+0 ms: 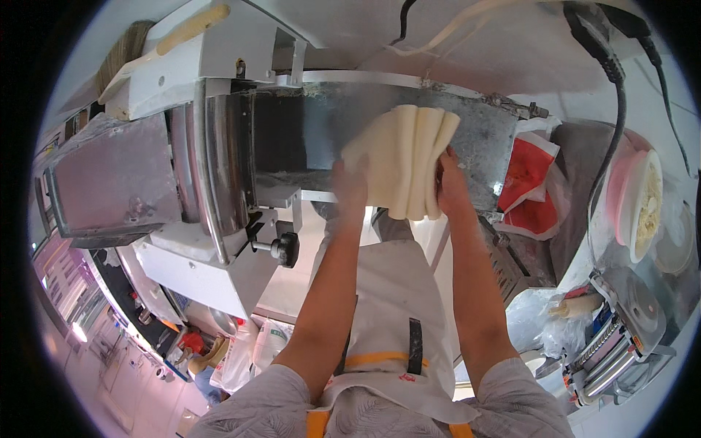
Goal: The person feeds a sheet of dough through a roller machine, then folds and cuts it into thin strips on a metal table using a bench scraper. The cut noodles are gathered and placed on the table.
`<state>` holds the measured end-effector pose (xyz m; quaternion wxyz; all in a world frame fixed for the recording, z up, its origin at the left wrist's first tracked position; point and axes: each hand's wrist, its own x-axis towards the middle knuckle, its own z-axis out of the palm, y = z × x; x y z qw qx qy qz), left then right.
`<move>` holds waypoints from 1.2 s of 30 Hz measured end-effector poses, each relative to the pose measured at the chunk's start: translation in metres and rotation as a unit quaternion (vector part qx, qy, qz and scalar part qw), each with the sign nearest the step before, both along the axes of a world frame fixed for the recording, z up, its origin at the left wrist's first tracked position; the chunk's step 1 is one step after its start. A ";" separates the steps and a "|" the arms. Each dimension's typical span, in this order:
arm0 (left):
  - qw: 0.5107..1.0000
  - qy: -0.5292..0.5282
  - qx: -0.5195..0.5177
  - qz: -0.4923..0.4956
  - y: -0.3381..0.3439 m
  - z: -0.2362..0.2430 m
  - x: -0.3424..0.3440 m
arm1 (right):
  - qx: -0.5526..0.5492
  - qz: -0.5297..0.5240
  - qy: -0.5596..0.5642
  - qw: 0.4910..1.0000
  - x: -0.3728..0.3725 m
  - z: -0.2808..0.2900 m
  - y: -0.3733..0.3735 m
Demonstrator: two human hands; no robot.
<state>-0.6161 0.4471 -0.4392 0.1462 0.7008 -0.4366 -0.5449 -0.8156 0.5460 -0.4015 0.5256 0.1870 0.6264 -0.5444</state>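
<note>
A thick, pale sheet of dough, gathered into several upright folds, is held between my two hands over the dough roller machine's metal bed. My left hand grips its left side, somewhat blurred by motion. On the opposite side my right hand presses against the outer fold, its fingers partly hidden behind the dough. The lower edge of the dough hangs past the front of the bed, near my apron. To the left stand the machine's shiny steel rollers.
A black knob juts out below the rollers. On the machine's top lies a wooden-handled brush. Red-and-white packaging sits right of the bed. A black cable hangs near a white bowl; a small roller device is lower right.
</note>
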 end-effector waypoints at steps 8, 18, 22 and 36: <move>0.963 0.226 0.116 0.091 -0.014 0.042 0.003 | -0.113 0.017 0.014 0.993 -0.002 0.024 -0.005; 0.939 0.282 0.121 0.159 0.004 0.112 -0.016 | -0.128 0.018 -0.038 0.991 -0.032 0.061 0.011; 0.957 0.255 0.119 0.076 0.012 0.240 -0.010 | -0.095 0.037 -0.033 0.994 -0.033 0.151 0.041; 0.944 0.285 -0.155 0.060 -0.128 0.527 0.154 | -0.163 0.055 0.185 0.968 -0.070 0.535 0.144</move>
